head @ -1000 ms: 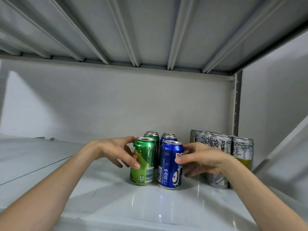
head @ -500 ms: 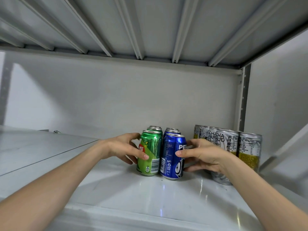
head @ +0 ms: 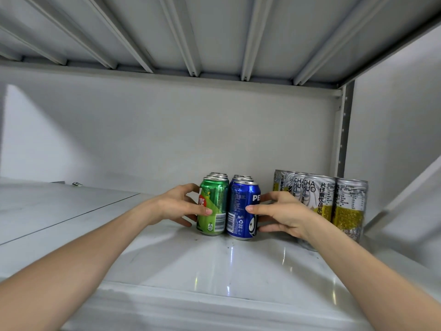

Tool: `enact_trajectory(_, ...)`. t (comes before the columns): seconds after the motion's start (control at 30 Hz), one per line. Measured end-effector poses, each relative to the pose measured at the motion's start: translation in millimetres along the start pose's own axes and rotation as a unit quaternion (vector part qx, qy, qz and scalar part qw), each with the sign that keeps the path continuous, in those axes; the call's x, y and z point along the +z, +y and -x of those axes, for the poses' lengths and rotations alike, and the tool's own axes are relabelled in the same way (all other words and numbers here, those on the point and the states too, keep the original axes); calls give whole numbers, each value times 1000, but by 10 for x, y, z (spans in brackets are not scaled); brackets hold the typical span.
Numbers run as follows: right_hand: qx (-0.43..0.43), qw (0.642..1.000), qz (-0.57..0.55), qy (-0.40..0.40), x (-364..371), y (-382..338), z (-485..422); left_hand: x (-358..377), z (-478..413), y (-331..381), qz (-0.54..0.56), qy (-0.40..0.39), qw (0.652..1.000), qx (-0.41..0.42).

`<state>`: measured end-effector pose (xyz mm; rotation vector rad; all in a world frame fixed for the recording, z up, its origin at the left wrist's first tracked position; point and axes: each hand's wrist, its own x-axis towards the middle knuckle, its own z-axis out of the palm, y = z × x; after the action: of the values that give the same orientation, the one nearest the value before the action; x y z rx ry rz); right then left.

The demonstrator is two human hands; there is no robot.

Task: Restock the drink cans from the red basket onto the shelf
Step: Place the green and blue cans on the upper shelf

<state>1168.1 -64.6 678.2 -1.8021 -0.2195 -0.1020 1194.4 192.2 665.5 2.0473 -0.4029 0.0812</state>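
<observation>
Two rows of cans stand upright on the white shelf, running back toward the rear wall. The front green can is gripped from its left side by my left hand. Beside it, touching, stands the front blue can, which my right hand holds from its right side. More green and blue cans line up behind these two, only their tops showing. The red basket is out of view.
A block of tall silver-and-yellow cans stands at the right, close behind my right hand, next to the shelf's upright post. The ribbed underside of the shelf above hangs low overhead. A small object lies far back left.
Both hands have pushed the green and blue front cans deeper onto the shelf, up against the cans behind them. The view has shifted slightly with them.
</observation>
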Motion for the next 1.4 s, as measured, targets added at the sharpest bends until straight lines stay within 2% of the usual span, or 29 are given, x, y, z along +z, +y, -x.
enact_trajectory(0.43, 2, 999, -20, 32, 70, 24, 95, 67, 94, 36, -8, 18, 1000, -3)
enact_trajectory(0.53, -3, 998, -15, 53, 94, 40, 130, 90, 124, 64, -39, 43, 998, 2)
enact_trajectory(0.6, -23, 995, 32, 93, 118, 58, 134, 105, 151, 98, -101, 79, 992, 15)
enact_trajectory(0.67, -71, 974, 154, 151, 144, 56, 159, 121, 191, 133, -211, 135, 967, 37)
enact_trajectory(0.73, -113, 936, 272, 194, 191, 35, 236, 156, 240, 156, -313, 180, 931, 54)
enact_trajectory(0.83, -147, 878, 393, 229, 272, 2, 388, 240, 333, 210, -444, 209, 868, 74)
enact_trajectory(0.93, -192, 818, 484, 243, 367, -10, 517, 291, 466, 280, -524, 239, 811, 100)
enact_trajectory(1.0, -224, 795, 505, 251, 448, -16, 616, 304, 569, 298, -546, 260, 788, 119)
enact_trajectory(1.23, -297, 739, 523, 303, 661, 120, 998, 305, 1045, 213, -538, 312, 754, 212)
enact_trajectory(1.4, -291, 718, 538, 334, 681, 233, 1337, 253, 1475, 42, -531, 334, 743, 233)
